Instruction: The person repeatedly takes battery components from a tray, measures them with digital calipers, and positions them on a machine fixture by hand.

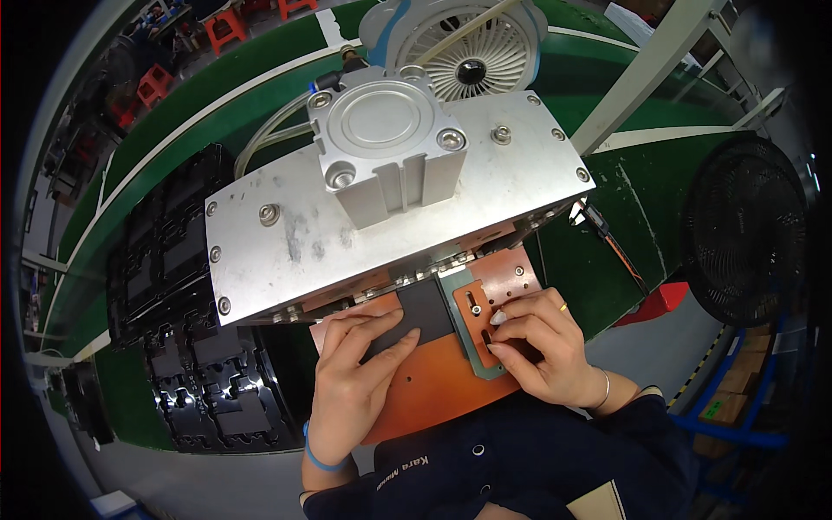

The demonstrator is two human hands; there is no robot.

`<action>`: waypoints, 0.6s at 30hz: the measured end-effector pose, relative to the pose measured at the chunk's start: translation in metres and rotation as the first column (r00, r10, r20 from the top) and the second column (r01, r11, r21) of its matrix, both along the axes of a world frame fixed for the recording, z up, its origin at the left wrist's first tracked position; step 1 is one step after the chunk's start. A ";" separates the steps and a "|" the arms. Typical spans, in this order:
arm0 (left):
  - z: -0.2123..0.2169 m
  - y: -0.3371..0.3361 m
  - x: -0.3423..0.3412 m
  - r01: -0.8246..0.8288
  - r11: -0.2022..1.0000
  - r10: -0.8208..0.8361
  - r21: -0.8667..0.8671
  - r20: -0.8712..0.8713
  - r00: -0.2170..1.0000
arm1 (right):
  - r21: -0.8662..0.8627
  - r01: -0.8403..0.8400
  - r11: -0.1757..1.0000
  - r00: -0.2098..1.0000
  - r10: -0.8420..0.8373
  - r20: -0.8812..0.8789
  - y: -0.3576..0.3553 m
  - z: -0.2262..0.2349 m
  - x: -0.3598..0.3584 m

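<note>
The dark sheet (423,310) is lying on the orange board (425,381), in the part toward the silver press (286,234), whose front edge is overhanging the board's far edge. From left to right, black trays (217,381) are sitting toward the left end of the green table (641,208). Next, the left hand (351,373) is reaching over the board's left side; its thumb and a finger are spreading slightly apart, their tips resting on the left part of the sheet and seemingly pressing it flat rather than gripping it. The sheet is lying directly ahead and to the right of those fingertips, so the left hand is the nearer one. The sheet's right side is running away from the person toward the press, just beside a green strip (455,282); whether they are touching is hard to tell. Its far end is hiding near the press, so its long axis is staying uncertain. On the strip, a slotted orange block (468,299) is standing between the sheet and the right hand (546,347). That hand's thumb and fingers are curling in at the block's right edge; whether they are pinching anything cannot be told. Beyond, a caliper (617,249) is lying toward the table's right edge.
</note>
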State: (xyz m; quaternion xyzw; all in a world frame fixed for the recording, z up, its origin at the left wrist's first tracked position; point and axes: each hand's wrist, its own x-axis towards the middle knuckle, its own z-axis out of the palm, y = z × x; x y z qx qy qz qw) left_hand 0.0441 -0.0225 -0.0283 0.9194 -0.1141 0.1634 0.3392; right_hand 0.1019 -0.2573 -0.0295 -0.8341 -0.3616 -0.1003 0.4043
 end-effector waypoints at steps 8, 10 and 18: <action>-0.001 0.000 -0.001 0.009 1.000 -0.009 0.002 -0.013 1.000 | -0.286 -0.097 0.953 0.981 0.141 0.136 0.007 0.008 0.000; 0.002 0.001 -0.004 0.000 1.000 0.001 0.013 -0.015 1.000 | -0.384 -0.173 0.907 0.960 0.243 0.142 0.011 0.007 -0.002; 0.002 0.002 -0.001 0.013 0.999 -0.013 0.030 -0.024 1.000 | -0.425 -0.122 0.897 0.948 0.232 0.217 0.017 0.003 -0.004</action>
